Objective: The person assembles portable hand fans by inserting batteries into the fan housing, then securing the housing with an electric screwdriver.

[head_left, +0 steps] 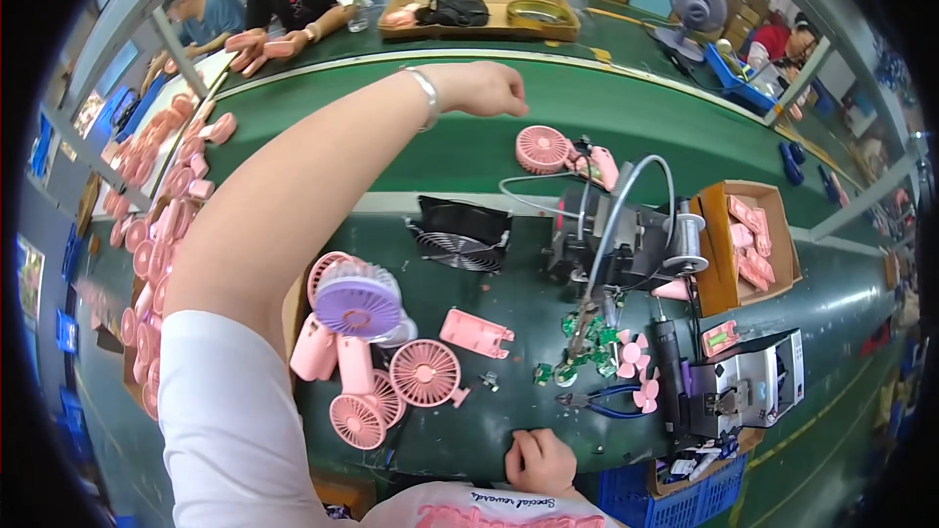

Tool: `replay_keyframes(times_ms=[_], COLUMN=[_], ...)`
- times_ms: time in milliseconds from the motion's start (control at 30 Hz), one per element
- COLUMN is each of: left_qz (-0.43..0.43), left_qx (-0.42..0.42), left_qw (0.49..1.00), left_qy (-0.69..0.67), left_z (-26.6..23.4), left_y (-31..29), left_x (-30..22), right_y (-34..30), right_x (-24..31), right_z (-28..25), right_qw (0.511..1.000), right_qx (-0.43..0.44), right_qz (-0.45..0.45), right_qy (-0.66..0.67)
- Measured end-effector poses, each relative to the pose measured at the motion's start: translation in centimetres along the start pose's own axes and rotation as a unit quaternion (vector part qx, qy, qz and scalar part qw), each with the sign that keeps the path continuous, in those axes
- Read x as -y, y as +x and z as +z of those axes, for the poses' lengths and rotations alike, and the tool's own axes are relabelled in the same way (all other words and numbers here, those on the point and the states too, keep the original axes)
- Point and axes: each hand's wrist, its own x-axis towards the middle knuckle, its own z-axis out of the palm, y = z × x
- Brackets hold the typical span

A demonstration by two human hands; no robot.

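My left hand (486, 90) reaches across to the green conveyor belt (411, 149), its fingers curled downward. What it holds, if anything, is hidden beneath it. Just below and right of it, apart from the fingers, a pink handheld fan (544, 149) lies on the belt with its handle opened and small parts exposed. My right hand (541, 462) rests closed at the near edge of the workbench, with nothing showing in it. Ahead of it lie blue-handled pliers (611, 401), green circuit boards (589, 342) and pink fan blades (634, 354).
Pink fans and a purple-faced fan (358, 307) cluster beside my left arm. A black cooling fan (462, 235), a soldering machine with a wire spool (691, 240) and a carton of pink shells (753, 244) stand farther back. Other people sit across the belt.
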Motion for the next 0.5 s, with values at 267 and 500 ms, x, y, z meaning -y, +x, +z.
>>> replay_keyframes(times_ms=[267, 500], left_qz=[-0.037, -0.081], left_qx=[0.098, 0.076], left_qw=[0.972, 0.972], left_qy=[0.210, 0.208], left_z=[7.7, 9.7], left_y=[9.8, 10.9], left_x=[-1.8, 2.1], right_y=[-0.2, -0.6], right_x=[-1.0, -1.7], right_z=[0.3, 0.5], right_qw=[0.992, 0.976], right_qx=[0.041, 0.042], right_qz=[0.024, 0.039], right_qy=[0.120, 0.209])
